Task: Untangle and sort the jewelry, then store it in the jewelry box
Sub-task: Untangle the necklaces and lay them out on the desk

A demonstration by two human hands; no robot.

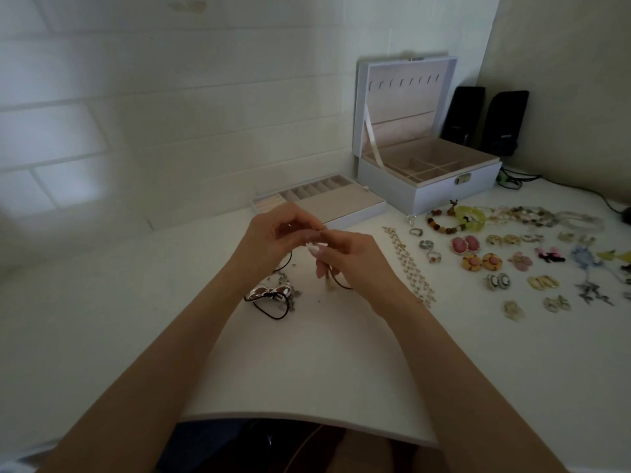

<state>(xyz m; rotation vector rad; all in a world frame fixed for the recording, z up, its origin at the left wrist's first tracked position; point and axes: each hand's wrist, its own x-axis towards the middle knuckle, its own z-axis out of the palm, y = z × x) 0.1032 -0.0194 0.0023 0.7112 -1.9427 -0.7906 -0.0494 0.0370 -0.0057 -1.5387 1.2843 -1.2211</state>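
Head view: both hands are up over mid-table, left hand (269, 233) and right hand (345, 257) each pinching the black cord (341, 286). It trails down to the tangle (273, 296) lying near-left of them. Box (437, 196) sits open far right, sorted pieces (512, 254) spread right. Best bet: keep the cord slack, tease the knot loose, no yanking.

bare table (119, 319) lay free left of the left hand (269, 240) and near the front edge. ahead, the tray (341, 204) and the open box (426, 187), lid upright, closed off the back. a cord (288, 258) pinched by both hands drooped to the tangle (269, 292) under the left wrist. right of the right hand (348, 259), a chain (408, 264), rings (425, 245), earrings (481, 261) and bracelets (471, 216) crowded the surface.
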